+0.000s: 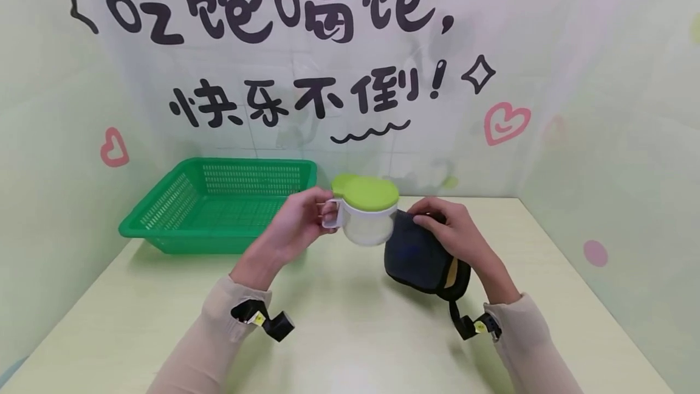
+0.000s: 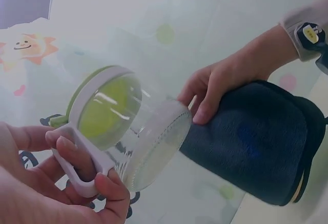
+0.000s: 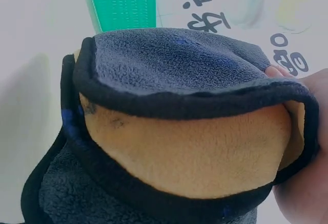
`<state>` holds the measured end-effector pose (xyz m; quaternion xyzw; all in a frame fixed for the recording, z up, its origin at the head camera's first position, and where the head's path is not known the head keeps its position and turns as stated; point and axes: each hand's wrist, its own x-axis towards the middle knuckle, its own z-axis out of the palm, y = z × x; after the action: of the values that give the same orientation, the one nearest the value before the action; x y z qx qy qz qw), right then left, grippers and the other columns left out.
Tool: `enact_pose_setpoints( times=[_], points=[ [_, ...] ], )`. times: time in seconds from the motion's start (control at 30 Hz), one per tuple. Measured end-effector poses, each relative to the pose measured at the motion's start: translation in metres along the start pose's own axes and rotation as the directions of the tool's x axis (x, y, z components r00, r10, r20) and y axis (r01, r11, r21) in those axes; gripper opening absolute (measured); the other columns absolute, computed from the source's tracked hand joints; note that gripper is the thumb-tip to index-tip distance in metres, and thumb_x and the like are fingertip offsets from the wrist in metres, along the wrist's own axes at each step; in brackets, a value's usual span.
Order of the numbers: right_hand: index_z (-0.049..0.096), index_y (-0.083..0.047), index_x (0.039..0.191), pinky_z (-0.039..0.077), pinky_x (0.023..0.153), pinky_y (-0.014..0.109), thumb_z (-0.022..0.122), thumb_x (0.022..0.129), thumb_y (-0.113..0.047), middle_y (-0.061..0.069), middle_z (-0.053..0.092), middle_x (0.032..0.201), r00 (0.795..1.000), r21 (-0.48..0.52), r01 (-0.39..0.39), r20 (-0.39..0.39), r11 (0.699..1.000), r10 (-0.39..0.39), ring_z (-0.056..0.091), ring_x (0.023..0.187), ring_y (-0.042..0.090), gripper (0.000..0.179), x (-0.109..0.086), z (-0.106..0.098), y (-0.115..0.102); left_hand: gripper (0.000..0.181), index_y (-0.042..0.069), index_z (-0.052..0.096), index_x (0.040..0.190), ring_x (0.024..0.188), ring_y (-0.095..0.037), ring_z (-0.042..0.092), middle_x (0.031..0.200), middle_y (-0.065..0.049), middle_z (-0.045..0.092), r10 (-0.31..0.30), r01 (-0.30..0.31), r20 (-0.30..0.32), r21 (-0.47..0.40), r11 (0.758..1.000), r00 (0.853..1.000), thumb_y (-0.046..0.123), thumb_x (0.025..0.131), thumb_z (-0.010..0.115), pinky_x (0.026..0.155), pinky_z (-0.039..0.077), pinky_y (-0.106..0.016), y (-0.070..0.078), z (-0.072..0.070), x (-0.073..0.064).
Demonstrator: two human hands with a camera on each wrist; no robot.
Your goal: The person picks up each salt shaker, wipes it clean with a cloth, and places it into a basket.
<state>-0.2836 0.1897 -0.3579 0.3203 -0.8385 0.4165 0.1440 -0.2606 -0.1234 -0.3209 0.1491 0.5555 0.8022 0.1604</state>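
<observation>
My left hand (image 1: pixel 298 221) grips the white handle of a clear glass seasoning jar (image 1: pixel 367 227) with a green lid (image 1: pixel 372 192), raised over the table. Its fingers curl through the handle in the left wrist view, where the glass body (image 2: pixel 159 142) shows see-through. My right hand (image 1: pixel 448 227) pinches a folded dark grey cloth (image 1: pixel 415 254) by its upper edge, and the cloth hangs just right of the jar. Black binding edges this cloth, and a tan inner side (image 3: pixel 189 152) shows between its folds in the right wrist view.
A green plastic basket (image 1: pixel 219 242) with slotted walls stands at the back left of the pale table (image 1: pixel 350 333). Behind the table hangs a white sheet (image 1: pixel 251 65) with black writing. Printed white walls (image 1: pixel 607 138) flank both sides.
</observation>
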Motion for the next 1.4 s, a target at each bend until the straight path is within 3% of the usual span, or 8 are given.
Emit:
enact_pose_setpoints(
  times=[0.2, 0.4, 0.57, 0.77, 1.0, 1.17, 1.27, 1.4],
  points=[
    [0.074, -0.014, 0.112, 0.051, 0.088, 0.016, 0.065, 0.101, -0.010, 0.005, 0.076, 0.110, 0.999, 0.031, -0.041, -0.019, 0.999, 0.042, 0.069, 0.095, 0.003, 0.015, -0.002, -0.008, -0.003, 0.032, 0.013, 0.046, 0.074, 0.072, -0.018, 0.038, 0.073, 0.000, 0.041, 0.028, -0.024, -0.132, 0.030, 0.999, 0.991, 0.020, 0.106, 0.042, 0.076, 0.035, -0.032, 0.016, -0.020, -0.003],
    [0.074, -0.014, 0.112, 0.051, 0.087, 0.016, 0.064, 0.102, -0.012, 0.005, 0.075, 0.111, 0.999, 0.022, -0.034, -0.020, 0.999, 0.034, 0.069, 0.094, 0.003, 0.015, -0.003, -0.012, -0.001, 0.027, 0.014, 0.048, 0.083, 0.078, -0.016, 0.040, 0.077, 0.003, 0.046, 0.041, -0.035, -0.253, 0.028, 0.999, 0.967, 0.022, 0.109, 0.044, 0.082, 0.034, -0.031, 0.034, -0.050, -0.017],
    [0.074, -0.012, 0.113, 0.050, 0.087, 0.015, 0.063, 0.102, -0.010, 0.007, 0.075, 0.111, 0.999, 0.033, -0.030, -0.024, 0.999, 0.031, 0.068, 0.094, 0.003, 0.015, -0.005, -0.013, 0.002, 0.018, 0.015, 0.052, 0.094, 0.082, -0.014, 0.042, 0.080, 0.006, 0.050, 0.014, -0.003, -0.326, 0.035, 0.999, 0.945, 0.025, 0.109, 0.049, 0.088, 0.036, -0.030, 0.052, -0.074, -0.028],
    [0.073, -0.012, 0.114, 0.050, 0.086, 0.014, 0.064, 0.102, -0.011, 0.007, 0.075, 0.111, 0.998, 0.014, -0.049, -0.038, 0.999, 0.049, 0.068, 0.093, 0.002, 0.016, -0.008, -0.015, 0.003, 0.013, 0.016, 0.057, 0.108, 0.088, -0.014, 0.044, 0.087, 0.007, 0.054, -0.035, 0.069, -0.426, 0.065, 0.996, 0.904, 0.028, 0.107, 0.054, 0.088, 0.038, -0.031, 0.065, -0.100, -0.031],
    [0.073, -0.012, 0.115, 0.051, 0.085, 0.016, 0.064, 0.101, -0.011, 0.008, 0.075, 0.112, 0.998, 0.012, -0.056, -0.026, 0.998, 0.056, 0.067, 0.092, 0.003, 0.016, -0.007, -0.016, 0.002, 0.024, 0.016, 0.048, 0.127, 0.086, -0.013, 0.046, 0.090, 0.008, 0.055, -0.061, 0.140, -0.505, 0.121, 0.983, 0.861, 0.032, 0.109, 0.049, 0.080, 0.040, -0.031, 0.067, -0.126, -0.030],
    [0.073, -0.011, 0.119, 0.051, 0.085, 0.015, 0.065, 0.101, -0.012, 0.008, 0.076, 0.114, 0.997, -0.007, -0.066, -0.032, 0.998, 0.066, 0.068, 0.093, 0.001, 0.019, -0.007, -0.016, 0.000, 0.028, 0.016, 0.047, 0.131, 0.091, -0.011, 0.050, 0.092, 0.009, 0.057, -0.095, 0.231, -0.545, 0.186, 0.955, 0.833, 0.033, 0.109, 0.046, 0.075, 0.046, -0.028, 0.065, -0.151, -0.026],
    [0.073, -0.011, 0.120, 0.051, 0.085, 0.015, 0.066, 0.101, -0.012, 0.008, 0.077, 0.114, 0.996, -0.023, -0.073, -0.044, 0.997, 0.071, 0.069, 0.094, 0.001, 0.021, -0.007, -0.015, 0.001, 0.031, 0.017, 0.047, 0.134, 0.092, -0.009, 0.054, 0.090, 0.010, 0.061, -0.131, 0.296, -0.578, 0.201, 0.934, 0.805, 0.034, 0.109, 0.046, 0.074, 0.049, -0.027, 0.064, -0.166, -0.024],
    [0.073, -0.012, 0.121, 0.052, 0.085, 0.015, 0.066, 0.100, -0.012, 0.008, 0.077, 0.112, 0.996, -0.030, -0.073, -0.052, 0.997, 0.072, 0.069, 0.094, 0.002, 0.021, -0.005, -0.014, 0.002, 0.031, 0.016, 0.047, 0.134, 0.088, -0.008, 0.057, 0.085, 0.011, 0.063, -0.184, 0.376, -0.598, 0.214, 0.901, 0.780, 0.034, 0.109, 0.043, 0.075, 0.051, -0.030, 0.066, -0.188, -0.023]
  ],
)
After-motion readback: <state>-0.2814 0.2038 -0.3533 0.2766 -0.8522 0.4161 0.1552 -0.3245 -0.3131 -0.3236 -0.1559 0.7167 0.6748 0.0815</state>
